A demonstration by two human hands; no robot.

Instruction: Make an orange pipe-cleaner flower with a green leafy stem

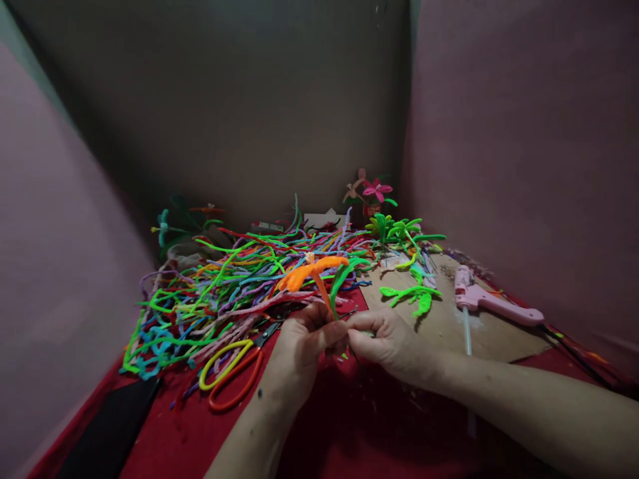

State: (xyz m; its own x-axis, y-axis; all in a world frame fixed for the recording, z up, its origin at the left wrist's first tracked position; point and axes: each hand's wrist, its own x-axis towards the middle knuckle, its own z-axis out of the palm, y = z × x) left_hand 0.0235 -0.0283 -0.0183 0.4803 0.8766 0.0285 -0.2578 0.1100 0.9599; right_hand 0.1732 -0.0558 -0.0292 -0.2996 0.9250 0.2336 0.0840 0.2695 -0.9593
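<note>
An orange pipe-cleaner flower (312, 271) with a pale centre stands upright in my left hand (307, 339), whose thumb and fingers pinch its stem. Beside the stem rises a green pipe-cleaner leaf (341, 283). My right hand (382, 339) is closed in a pinch against the left fingertips, low on the stem. What lies between its fingers looks like a bit of green pipe cleaner, mostly hidden. Scissors (239, 369) with one yellow and one red handle lie just left of my left hand, partly under the pile's edge.
A heap of multicoloured pipe cleaners (219, 286) spreads across the red cloth (349, 426). On a brown board (439, 326) at right rest a pink glue gun (499, 303) and green pipe-cleaner pieces (414, 293). Finished flowers (375, 189) stand behind. A black flat object (110, 432) lies front left.
</note>
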